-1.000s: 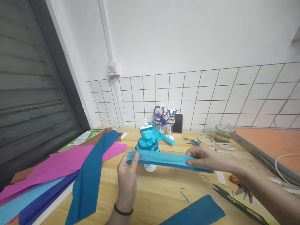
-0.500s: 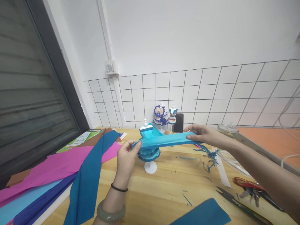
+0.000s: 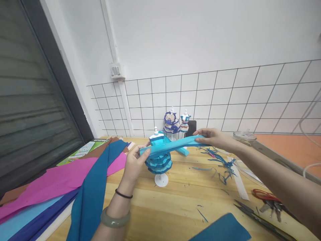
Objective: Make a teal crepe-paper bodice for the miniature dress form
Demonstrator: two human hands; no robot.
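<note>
A folded strip of turquoise crepe paper (image 3: 170,145) is stretched between my two hands. My left hand (image 3: 136,155) pinches its left end between thumb and fingers. At the other end my right hand (image 3: 207,136) grips it, slightly higher than the left. Just behind the strip stands a miniature dress form (image 3: 158,167) on a white round base (image 3: 161,180), dressed in a tiered turquoise skirt and bodice. The strip hides part of the form's waist. Another turquoise piece (image 3: 184,151) trails from behind the form to the right.
Pink (image 3: 67,174), teal (image 3: 94,190) and other coloured sheets lie at left. Two more dressed forms (image 3: 172,122) and a dark phone (image 3: 192,128) stand by the wall. Blue scraps (image 3: 223,164), scissors (image 3: 265,194), pliers-like tweezers (image 3: 250,214) and a teal piece (image 3: 223,229) lie right.
The strip has tilted and narrowed in view, its right end now higher. My hands have shifted slightly left, and the trailing turquoise piece behind the form shows more.
</note>
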